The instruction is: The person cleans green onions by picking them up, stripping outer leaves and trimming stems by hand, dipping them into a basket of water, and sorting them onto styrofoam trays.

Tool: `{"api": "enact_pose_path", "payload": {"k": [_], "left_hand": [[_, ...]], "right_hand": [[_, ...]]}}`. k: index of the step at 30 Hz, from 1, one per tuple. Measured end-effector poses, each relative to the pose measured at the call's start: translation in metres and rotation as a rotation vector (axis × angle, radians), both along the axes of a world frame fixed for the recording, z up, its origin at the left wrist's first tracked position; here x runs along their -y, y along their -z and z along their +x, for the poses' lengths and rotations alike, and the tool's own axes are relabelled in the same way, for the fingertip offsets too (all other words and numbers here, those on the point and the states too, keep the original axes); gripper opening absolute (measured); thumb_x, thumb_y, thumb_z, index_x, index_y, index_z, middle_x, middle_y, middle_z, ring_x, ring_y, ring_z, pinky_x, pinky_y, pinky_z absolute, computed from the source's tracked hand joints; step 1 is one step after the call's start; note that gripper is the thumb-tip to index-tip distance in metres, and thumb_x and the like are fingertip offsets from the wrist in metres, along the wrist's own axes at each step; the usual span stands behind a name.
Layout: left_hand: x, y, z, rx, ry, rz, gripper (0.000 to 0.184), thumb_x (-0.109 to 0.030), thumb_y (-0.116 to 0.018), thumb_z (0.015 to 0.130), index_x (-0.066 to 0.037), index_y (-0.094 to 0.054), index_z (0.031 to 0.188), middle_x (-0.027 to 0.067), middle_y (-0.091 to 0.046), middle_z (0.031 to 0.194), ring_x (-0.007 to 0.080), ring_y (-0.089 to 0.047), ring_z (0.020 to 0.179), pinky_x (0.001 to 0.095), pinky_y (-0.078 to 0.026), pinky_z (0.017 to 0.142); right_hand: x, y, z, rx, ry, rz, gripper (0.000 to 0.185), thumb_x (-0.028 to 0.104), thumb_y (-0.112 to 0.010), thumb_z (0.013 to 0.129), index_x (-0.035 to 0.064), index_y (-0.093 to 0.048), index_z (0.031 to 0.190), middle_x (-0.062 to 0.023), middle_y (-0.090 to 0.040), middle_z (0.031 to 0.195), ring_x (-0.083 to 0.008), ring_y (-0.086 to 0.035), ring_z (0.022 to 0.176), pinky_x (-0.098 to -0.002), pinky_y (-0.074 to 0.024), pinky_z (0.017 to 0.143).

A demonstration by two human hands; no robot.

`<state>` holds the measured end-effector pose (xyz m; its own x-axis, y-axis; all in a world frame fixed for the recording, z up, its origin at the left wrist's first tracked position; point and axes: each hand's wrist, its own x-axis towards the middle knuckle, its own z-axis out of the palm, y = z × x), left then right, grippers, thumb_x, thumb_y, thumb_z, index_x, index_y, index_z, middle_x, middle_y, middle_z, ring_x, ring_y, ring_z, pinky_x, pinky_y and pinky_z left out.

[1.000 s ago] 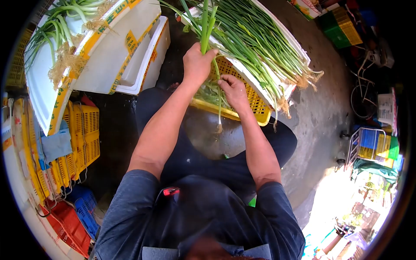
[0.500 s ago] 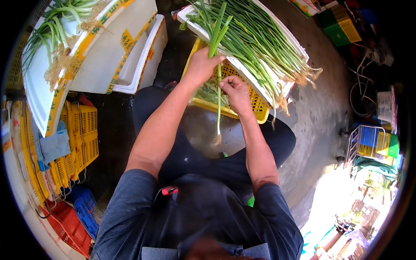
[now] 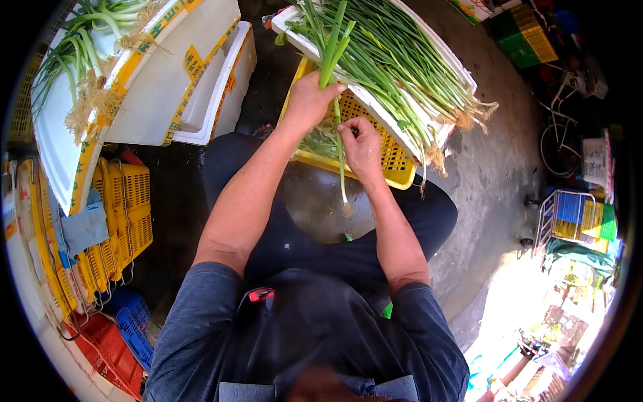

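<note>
My left hand [image 3: 309,102] is closed around a green onion [image 3: 340,151], whose leaves stick up above the fist and whose rooted white end hangs down between my arms. My right hand [image 3: 362,144] is pinched at the stalk's side, below the left hand; whether it grips the stalk or a strip of leaf is too small to tell. Just beyond the hands, many long green onions [image 3: 395,60] lie on a white foam box lid [image 3: 305,45]. Under its near edge is a yellow basket [image 3: 400,175] with loose leaves in it.
White foam boxes [image 3: 157,94] with more onions on top [image 3: 84,50] stand at the upper left. Yellow crates [image 3: 137,214], a red crate [image 3: 107,348] and a blue crate [image 3: 134,328] are at the left. A metal cart [image 3: 566,218] stands at the right.
My left hand has moved slightly down and right with the onion since the first frame. The onion's root end has swung a little to the right, and my right fingers have curled in more.
</note>
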<state>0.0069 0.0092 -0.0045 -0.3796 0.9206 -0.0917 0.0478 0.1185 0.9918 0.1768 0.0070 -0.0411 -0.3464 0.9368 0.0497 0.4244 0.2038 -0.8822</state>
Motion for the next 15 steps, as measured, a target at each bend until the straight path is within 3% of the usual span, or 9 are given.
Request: {"api": "enact_pose_path", "payload": {"k": [5,8,11,12,13,15], "left_hand": [[-0.001,0.000,-0.002,0.001,-0.022,-0.066,0.027,-0.020,-0.073,0.085,0.001,-0.070,0.102,0.0141,-0.072,0.086,0.0233,-0.067,0.078,0.0356,-0.051,0.074],[-0.006,0.014,-0.005,0.012,-0.050,-0.052,0.028,-0.022,-0.073,0.086,0.003,-0.070,0.099,0.0147,-0.071,0.082,0.0243,-0.066,0.074,0.0369,-0.051,0.071],[-0.010,0.022,-0.007,0.008,-0.093,-0.073,0.029,-0.023,-0.073,0.086,0.005,-0.069,0.094,0.0144,-0.070,0.078,0.0225,-0.064,0.067,0.0367,-0.050,0.066],[-0.011,0.023,-0.006,0.012,-0.110,-0.092,0.029,-0.023,-0.073,0.086,0.005,-0.069,0.093,0.0141,-0.070,0.076,0.0214,-0.063,0.064,0.0364,-0.050,0.063],[-0.005,0.006,-0.005,0.159,-0.104,-0.108,0.028,-0.022,-0.072,0.087,0.005,-0.069,0.089,0.0120,-0.069,0.075,0.0167,-0.059,0.056,0.0338,-0.047,0.055],[-0.007,0.013,-0.008,0.179,-0.068,-0.053,0.023,-0.021,-0.069,0.093,0.000,-0.061,0.096,0.0062,-0.064,0.075,0.0092,-0.048,0.047,0.0275,-0.039,0.041]], "right_hand": [[0.005,-0.005,-0.002,0.017,0.000,0.036,0.011,0.008,-0.065,0.089,-0.0020,-0.063,0.093,-0.0180,-0.065,0.091,-0.0301,-0.065,0.081,-0.0378,-0.0506,0.077],[0.012,-0.014,-0.001,-0.034,-0.046,0.334,0.008,0.004,-0.061,0.091,-0.0018,-0.058,0.096,-0.0181,-0.064,0.096,-0.0326,-0.065,0.086,-0.0392,-0.0499,0.085],[0.022,-0.017,0.003,-0.131,-0.093,0.357,0.008,0.000,-0.058,0.092,-0.0014,-0.054,0.099,-0.0179,-0.065,0.099,-0.0335,-0.065,0.092,-0.0419,-0.0477,0.097],[0.029,-0.025,0.004,-0.182,-0.117,0.320,0.007,-0.002,-0.056,0.094,-0.0005,-0.052,0.100,-0.0154,-0.067,0.099,-0.0280,-0.065,0.096,-0.0444,-0.0427,0.107],[0.037,-0.032,0.007,-0.248,-0.102,0.183,0.006,-0.001,-0.055,0.095,-0.0001,-0.052,0.100,-0.0143,-0.067,0.099,-0.0258,-0.065,0.097,-0.0444,-0.0415,0.108],[0.053,-0.040,0.014,-0.379,-0.071,-0.100,0.004,0.000,-0.053,0.097,0.0007,-0.050,0.101,-0.0120,-0.069,0.099,-0.0214,-0.064,0.098,-0.0443,-0.0392,0.111]]}}
